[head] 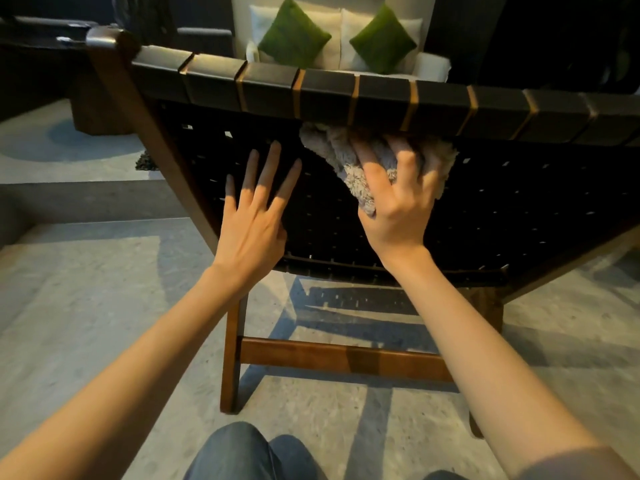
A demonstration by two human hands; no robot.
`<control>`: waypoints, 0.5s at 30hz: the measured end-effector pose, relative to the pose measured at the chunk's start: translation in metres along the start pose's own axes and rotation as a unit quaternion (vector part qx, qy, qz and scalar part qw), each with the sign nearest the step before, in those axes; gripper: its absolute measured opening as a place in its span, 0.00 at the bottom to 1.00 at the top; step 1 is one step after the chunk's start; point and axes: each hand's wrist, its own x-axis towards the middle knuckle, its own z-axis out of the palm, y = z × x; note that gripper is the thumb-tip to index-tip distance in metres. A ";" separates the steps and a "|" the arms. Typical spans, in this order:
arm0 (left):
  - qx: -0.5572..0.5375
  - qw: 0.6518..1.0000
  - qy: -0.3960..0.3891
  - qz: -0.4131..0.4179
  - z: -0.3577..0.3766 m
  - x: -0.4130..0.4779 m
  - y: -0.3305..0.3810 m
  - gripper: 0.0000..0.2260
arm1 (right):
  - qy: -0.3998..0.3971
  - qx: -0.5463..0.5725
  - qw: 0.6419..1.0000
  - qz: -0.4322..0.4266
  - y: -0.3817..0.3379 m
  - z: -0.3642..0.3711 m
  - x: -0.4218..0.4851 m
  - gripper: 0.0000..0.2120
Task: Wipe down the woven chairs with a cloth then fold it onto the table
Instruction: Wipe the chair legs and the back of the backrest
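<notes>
I see my right hand (pixel 398 199) pressing a fluffy grey cloth (pixel 349 157) against the back of the woven chair (pixel 485 209), just under its strap-wrapped top rail (pixel 381 95). The fingers are spread and curled over the bunched cloth, gripping it against the dark weave; part of the cloth sticks out to the left and below the thumb. My left hand (pixel 252 216) lies flat beside it on the same woven back, fingers wide apart and straight, holding nothing. The two hands are near each other but not touching. Below them I see the chair's wooden crossbar (pixel 339 358) and leg on the grey floor (pixel 86 289). Beyond the rail sit two green cushions (pixel 294 36) on a pale seat.
</notes>
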 end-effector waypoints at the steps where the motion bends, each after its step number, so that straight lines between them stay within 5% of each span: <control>1: 0.003 1.000 0.003 0.001 0.002 0.001 -0.001 0.43 | 0.006 0.016 1.000 -0.002 0.001 0.003 -0.003 0.19; 5: 0.007 1.000 0.006 -0.003 0.009 0.001 -0.001 0.43 | -0.034 0.065 0.997 -0.028 0.008 0.019 -0.030 0.20; 11: 0.009 1.000 -0.001 -0.004 0.020 -0.005 0.000 0.42 | -0.232 0.035 0.970 -0.070 0.012 0.043 -0.114 0.22; 15: 0.002 1.000 -0.005 -0.013 0.022 -0.006 0.004 0.40 | -0.438 0.042 0.898 -0.031 0.005 0.052 -0.144 0.31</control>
